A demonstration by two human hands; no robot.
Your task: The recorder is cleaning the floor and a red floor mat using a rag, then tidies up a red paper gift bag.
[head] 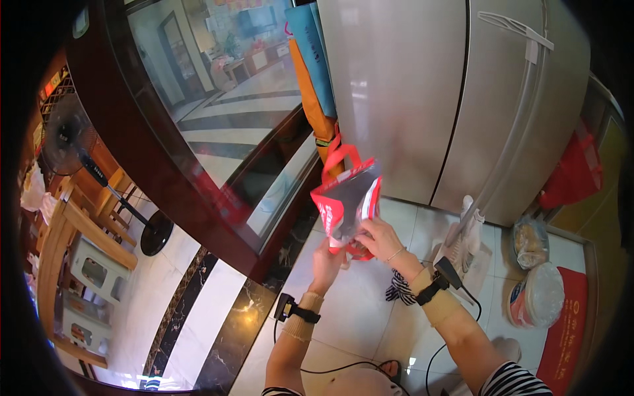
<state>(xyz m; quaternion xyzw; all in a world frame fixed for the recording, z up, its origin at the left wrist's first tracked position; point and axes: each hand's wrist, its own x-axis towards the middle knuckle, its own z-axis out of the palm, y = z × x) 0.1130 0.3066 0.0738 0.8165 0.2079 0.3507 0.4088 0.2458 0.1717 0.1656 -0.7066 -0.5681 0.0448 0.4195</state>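
Note:
A red shopping bag (329, 210) with printed writing hangs in front of me, its mouth spread and its grey lining showing. My left hand (327, 265) grips the near lower corner of its rim. Close beside it, my right hand (381, 241) pinches the rim's right side with bent fingers. The bag's red strap handle (341, 157) stands up at the far side. What the bag holds, if anything, cannot be made out. Both wrists carry strapped devices with black cables.
A steel refrigerator (396, 99) stands ahead, with blue (312, 54) and orange bags (309, 109) at its left side. A long-handled dustpan (458, 235) leans against it. At right are a lidded bucket (537, 297) and a red mat (567, 321). A dark-framed glass door (198, 208) borders the left.

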